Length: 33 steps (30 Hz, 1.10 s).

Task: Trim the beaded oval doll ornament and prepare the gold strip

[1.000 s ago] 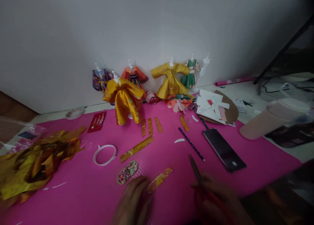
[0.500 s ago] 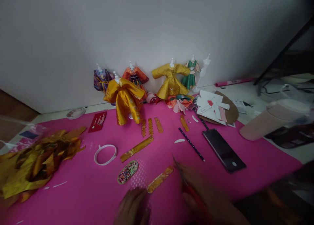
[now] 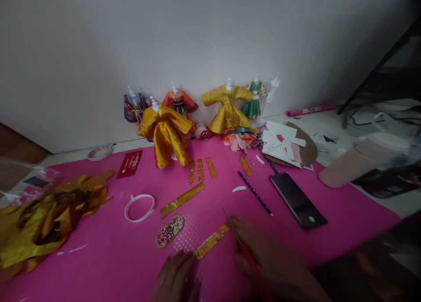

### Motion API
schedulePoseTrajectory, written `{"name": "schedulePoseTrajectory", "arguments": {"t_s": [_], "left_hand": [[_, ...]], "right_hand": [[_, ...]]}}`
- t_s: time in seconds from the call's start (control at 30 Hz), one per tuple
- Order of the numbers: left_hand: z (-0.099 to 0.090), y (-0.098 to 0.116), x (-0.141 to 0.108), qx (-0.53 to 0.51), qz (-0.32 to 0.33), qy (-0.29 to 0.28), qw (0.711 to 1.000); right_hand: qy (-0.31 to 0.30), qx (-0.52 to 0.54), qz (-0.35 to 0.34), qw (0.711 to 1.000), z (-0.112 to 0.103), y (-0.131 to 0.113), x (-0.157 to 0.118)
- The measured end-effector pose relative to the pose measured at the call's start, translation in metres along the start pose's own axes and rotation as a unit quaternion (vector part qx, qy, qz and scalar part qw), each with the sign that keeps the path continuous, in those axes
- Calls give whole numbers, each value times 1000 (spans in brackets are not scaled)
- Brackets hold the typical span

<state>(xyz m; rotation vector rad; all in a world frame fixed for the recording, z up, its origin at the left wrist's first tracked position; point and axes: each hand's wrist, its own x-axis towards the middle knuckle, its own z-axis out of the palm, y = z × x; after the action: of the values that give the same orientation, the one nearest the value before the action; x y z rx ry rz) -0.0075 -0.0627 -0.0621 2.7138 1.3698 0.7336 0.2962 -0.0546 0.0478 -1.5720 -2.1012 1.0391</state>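
Observation:
My right hand (image 3: 259,249) is closed around a red-handled tool (image 3: 248,256) with a slim, pointed metal tip. Its exact kind is hard to make out in the dim light. The tip points up and left, close to the upper end of a gold brocade strip (image 3: 212,240) with a pale edge. My left hand (image 3: 176,275) rests on the pink mat by that strip's lower end, fingers stretched out and holding nothing. Above it lies an oval case of multicoloured beads (image 3: 169,231). A longer gold strip (image 3: 182,200) and several short gold strips (image 3: 201,170) lie farther back.
Small dress forms in costumes, one in a gold robe (image 3: 166,137), stand along the wall. Gold fabric scraps (image 3: 49,218) are heaped at left, near a white hoop (image 3: 154,207). At right are a dark pencil (image 3: 255,193), a phone (image 3: 297,199) and a pink tumbler (image 3: 348,163).
My right hand and the red-handled tool have moved slightly left, bringing the tip nearer the strip's upper end. My left hand stays about where it was. The whole view has shifted slightly.

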Motion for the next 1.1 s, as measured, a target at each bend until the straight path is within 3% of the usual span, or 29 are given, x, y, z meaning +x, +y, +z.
{"name": "schedulePoseTrajectory", "arguments": {"t_s": [0.17,0.4,0.63,0.83,1.0,1.1], "left_hand": [[2,0,-4,-15,11,20,1000],[-18,30,-1,-50,-70,1,996],[-29,38,1,-54,-50,-16,997],[-32,50,9,-84,-79,-31,993],[-31,59,27,-85,-74,-10,994],[-29,62,37,-83,-68,7,994]], "right_hand": [[7,-7,7,1000,7,7,1],[64,25,-21,997,27,34,-8],[-40,5,13,999,17,18,-3],[-27,-27,18,999,27,26,-3],[-80,-42,46,995,19,17,-4],[-71,-41,41,996,16,14,-5]]}}
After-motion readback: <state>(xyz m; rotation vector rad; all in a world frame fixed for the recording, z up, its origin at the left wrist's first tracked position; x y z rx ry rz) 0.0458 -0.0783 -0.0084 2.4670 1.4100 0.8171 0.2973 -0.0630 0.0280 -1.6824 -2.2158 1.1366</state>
